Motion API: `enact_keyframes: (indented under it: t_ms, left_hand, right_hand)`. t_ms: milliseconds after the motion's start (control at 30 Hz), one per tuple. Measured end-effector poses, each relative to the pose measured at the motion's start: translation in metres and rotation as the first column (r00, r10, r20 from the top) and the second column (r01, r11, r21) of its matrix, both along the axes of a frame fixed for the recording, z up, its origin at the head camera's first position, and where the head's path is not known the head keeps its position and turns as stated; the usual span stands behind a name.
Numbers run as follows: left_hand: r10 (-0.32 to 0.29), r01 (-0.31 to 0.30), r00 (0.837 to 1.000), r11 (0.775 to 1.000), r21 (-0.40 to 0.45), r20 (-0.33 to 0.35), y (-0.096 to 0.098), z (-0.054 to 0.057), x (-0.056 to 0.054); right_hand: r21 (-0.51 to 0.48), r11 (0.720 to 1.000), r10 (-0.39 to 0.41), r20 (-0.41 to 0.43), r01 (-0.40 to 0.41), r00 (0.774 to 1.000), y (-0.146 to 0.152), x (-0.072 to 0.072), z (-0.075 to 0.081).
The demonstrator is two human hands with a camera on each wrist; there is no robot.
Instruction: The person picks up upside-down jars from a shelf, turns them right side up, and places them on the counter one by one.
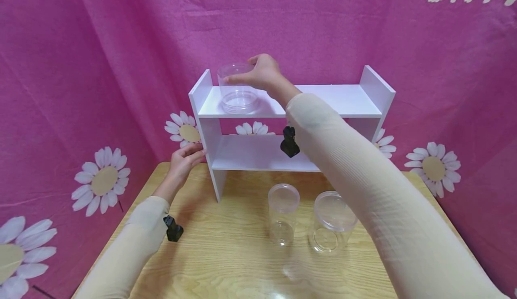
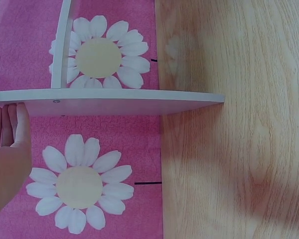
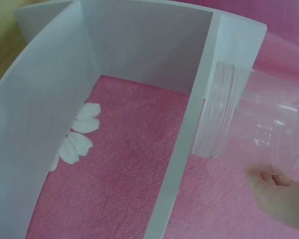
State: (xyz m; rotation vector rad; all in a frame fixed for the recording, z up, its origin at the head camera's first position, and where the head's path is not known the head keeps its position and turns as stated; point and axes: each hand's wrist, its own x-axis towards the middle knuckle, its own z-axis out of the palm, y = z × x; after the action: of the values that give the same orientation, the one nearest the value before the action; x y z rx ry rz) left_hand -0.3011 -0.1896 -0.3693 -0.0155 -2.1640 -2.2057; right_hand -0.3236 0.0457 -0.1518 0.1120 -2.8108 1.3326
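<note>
My right hand [image 1: 264, 73] grips a clear plastic jar [image 1: 238, 100] near its upper end, thumb on one side and fingers on the other. Lid end down, the jar stands at the left end of the top board of a white shelf [image 1: 331, 101]. In the right wrist view the ringed lid end [image 3: 217, 114] meets the board. My left hand [image 1: 182, 164] has its fairly straight fingertips against the outer face of the shelf's left side panel [image 2: 119, 104], holding nothing.
On the wooden table [image 1: 226, 254], in front of the shelf, stand a tall narrow clear jar [image 1: 283, 200] and a wider clear jar [image 1: 333, 213], both lidded. My right forearm passes over the shelf's right part. A pink cloth [image 1: 133, 65] with daisies hangs behind and at the sides.
</note>
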Motion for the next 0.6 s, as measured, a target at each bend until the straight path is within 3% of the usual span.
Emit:
enact_keyframes:
  t_ms: [333,600]
  left_hand:
    - [0.002,-0.002,1.0,1.0,0.005,0.022,0.0,0.002,-0.001]
    - [0.011,-0.012,0.999,1.0,0.02,0.031,0.001,0.0,0.0]
  right_hand:
    - [-0.027,0.999,0.03,-0.034,-0.031,0.999,0.001,0.007,0.002]
    - [-0.093,0.983,0.147,-0.096,-0.156,0.984,0.008,0.023,-0.006]
